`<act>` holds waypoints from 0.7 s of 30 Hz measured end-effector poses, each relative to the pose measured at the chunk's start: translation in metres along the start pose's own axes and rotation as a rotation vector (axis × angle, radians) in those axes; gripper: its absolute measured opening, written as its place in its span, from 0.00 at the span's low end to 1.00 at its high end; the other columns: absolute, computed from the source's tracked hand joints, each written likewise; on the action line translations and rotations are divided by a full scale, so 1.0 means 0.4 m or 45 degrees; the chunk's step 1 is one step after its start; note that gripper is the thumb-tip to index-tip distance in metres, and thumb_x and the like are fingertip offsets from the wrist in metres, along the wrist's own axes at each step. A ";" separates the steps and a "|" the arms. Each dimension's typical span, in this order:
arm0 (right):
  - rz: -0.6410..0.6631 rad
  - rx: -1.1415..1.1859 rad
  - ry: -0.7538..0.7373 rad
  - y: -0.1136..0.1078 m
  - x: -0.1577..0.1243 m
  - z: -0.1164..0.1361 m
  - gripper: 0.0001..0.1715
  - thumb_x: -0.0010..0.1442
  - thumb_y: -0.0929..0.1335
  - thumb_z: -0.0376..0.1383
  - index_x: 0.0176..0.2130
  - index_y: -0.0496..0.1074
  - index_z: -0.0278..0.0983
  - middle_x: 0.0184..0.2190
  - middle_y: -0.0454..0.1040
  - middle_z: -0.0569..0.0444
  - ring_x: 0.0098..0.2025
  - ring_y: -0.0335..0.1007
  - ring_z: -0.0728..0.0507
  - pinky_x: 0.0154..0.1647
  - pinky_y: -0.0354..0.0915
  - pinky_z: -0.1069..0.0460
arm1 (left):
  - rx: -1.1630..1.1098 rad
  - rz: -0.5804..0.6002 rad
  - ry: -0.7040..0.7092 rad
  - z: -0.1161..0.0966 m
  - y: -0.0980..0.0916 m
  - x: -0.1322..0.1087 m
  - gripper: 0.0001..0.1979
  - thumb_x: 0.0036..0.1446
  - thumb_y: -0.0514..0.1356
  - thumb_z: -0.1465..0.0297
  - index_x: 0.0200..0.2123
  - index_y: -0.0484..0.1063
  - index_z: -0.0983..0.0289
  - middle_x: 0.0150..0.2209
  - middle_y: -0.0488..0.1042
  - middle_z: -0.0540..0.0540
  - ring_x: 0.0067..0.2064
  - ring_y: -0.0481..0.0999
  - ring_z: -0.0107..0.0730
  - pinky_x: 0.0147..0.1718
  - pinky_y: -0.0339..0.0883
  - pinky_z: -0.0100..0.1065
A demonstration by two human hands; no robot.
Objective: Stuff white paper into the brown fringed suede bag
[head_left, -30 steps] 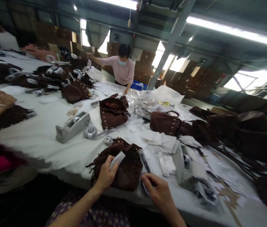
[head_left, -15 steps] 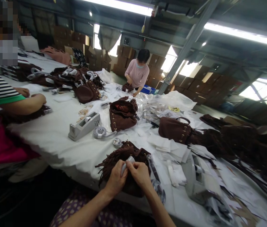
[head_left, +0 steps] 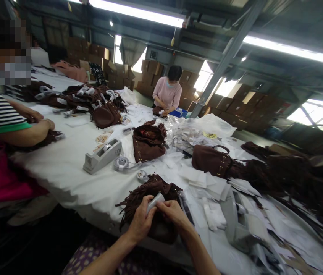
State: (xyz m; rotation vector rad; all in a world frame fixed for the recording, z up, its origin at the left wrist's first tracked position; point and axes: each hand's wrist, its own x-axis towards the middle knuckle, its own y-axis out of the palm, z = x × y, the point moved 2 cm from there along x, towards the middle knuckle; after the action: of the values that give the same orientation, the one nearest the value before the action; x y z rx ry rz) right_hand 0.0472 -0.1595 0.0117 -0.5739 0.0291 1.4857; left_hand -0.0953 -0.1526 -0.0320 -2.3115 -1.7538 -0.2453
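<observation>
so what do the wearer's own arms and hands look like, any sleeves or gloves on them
Both forearms are bare up to the frame edge: no sleeves, gloves, watch or bracelet in view. The left hand and right hand are bare too, and no rings can be made out. Purple clothing with pale dots shows beneath the arms.

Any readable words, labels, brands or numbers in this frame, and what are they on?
None can be read.
Yellow tag on the plastic bags: print too blurred.
Cardboard boxes at the back: no legible marks.
White strip held by both hands: no print visible.
</observation>
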 end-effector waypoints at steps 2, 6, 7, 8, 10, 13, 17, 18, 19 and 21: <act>0.054 0.094 -0.008 0.000 -0.004 -0.001 0.29 0.47 0.70 0.57 0.18 0.65 0.35 0.10 0.58 0.63 0.13 0.48 0.55 0.14 0.43 0.57 | -0.002 0.005 -0.010 -0.009 -0.004 0.003 0.13 0.60 0.52 0.66 0.48 0.63 0.61 0.44 0.73 0.60 0.44 0.74 0.41 0.44 0.66 0.40; -0.020 0.196 0.006 0.016 -0.005 0.001 0.27 0.47 0.71 0.55 0.19 0.65 0.35 0.10 0.59 0.64 0.12 0.49 0.56 0.12 0.44 0.58 | -0.013 -0.035 -0.074 -0.022 -0.007 0.006 0.13 0.61 0.51 0.64 0.47 0.64 0.61 0.41 0.74 0.58 0.41 0.75 0.40 0.42 0.66 0.39; -0.052 0.200 0.009 0.021 -0.004 0.000 0.27 0.47 0.70 0.54 0.18 0.64 0.35 0.10 0.59 0.63 0.11 0.50 0.56 0.12 0.45 0.58 | -0.017 -0.042 -0.090 -0.023 -0.007 0.006 0.13 0.61 0.51 0.63 0.46 0.63 0.61 0.41 0.74 0.58 0.41 0.75 0.40 0.42 0.65 0.39; -0.090 0.198 0.014 0.025 -0.003 -0.001 0.26 0.48 0.70 0.54 0.19 0.64 0.35 0.10 0.59 0.63 0.11 0.50 0.55 0.12 0.45 0.58 | -0.022 -0.049 -0.103 -0.023 -0.008 0.005 0.13 0.61 0.51 0.63 0.46 0.63 0.61 0.41 0.74 0.58 0.41 0.75 0.40 0.42 0.65 0.39; -0.164 0.182 0.028 0.029 -0.003 -0.003 0.24 0.48 0.70 0.52 0.21 0.65 0.35 0.11 0.60 0.63 0.11 0.51 0.55 0.11 0.46 0.58 | -0.039 -0.060 -0.117 -0.023 -0.008 0.004 0.14 0.61 0.51 0.62 0.47 0.63 0.61 0.42 0.74 0.58 0.43 0.74 0.41 0.44 0.65 0.40; -0.236 0.176 0.042 0.030 -0.006 -0.003 0.22 0.47 0.72 0.50 0.29 0.68 0.34 0.12 0.63 0.64 0.11 0.54 0.54 0.11 0.48 0.58 | -0.095 -0.074 -0.121 -0.018 -0.008 0.004 0.14 0.60 0.52 0.61 0.47 0.64 0.62 0.43 0.74 0.59 0.43 0.74 0.40 0.44 0.64 0.39; -0.155 0.217 -0.028 0.043 -0.007 0.006 0.26 0.47 0.71 0.54 0.32 0.69 0.33 0.12 0.62 0.64 0.12 0.54 0.54 0.11 0.48 0.58 | -0.368 -0.067 -0.262 -0.005 -0.003 0.009 0.17 0.58 0.55 0.57 0.45 0.64 0.63 0.27 0.70 0.51 0.28 0.71 0.31 0.26 0.62 0.31; -0.137 0.224 -0.047 0.048 -0.007 0.008 0.27 0.47 0.70 0.55 0.29 0.69 0.33 0.11 0.61 0.63 0.11 0.52 0.54 0.11 0.47 0.58 | -0.492 -0.059 -0.334 -0.002 -0.001 0.010 0.18 0.58 0.56 0.56 0.44 0.64 0.63 0.23 0.67 0.47 0.23 0.66 0.27 0.21 0.57 0.28; -0.127 0.228 -0.061 0.052 -0.005 0.010 0.29 0.47 0.70 0.57 0.27 0.68 0.33 0.10 0.60 0.64 0.11 0.51 0.55 0.11 0.45 0.58 | -0.630 -0.048 -0.409 -0.001 0.001 0.012 0.19 0.57 0.56 0.55 0.43 0.64 0.63 0.21 0.63 0.45 0.19 0.62 0.23 0.17 0.51 0.26; -0.122 0.238 -0.084 0.055 -0.002 0.010 0.30 0.45 0.70 0.59 0.25 0.67 0.34 0.09 0.57 0.65 0.11 0.48 0.56 0.11 0.43 0.58 | -0.890 -0.020 -0.555 -0.004 0.002 0.017 0.19 0.55 0.59 0.56 0.42 0.63 0.63 0.19 0.62 0.43 0.15 0.55 0.18 0.14 0.43 0.23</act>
State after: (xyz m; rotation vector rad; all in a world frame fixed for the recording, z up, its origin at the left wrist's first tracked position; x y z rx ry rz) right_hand 0.0250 -0.1593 0.0080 -0.3700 0.0868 1.3905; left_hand -0.0926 -0.1468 -0.0287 -3.0199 -2.1444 -0.4441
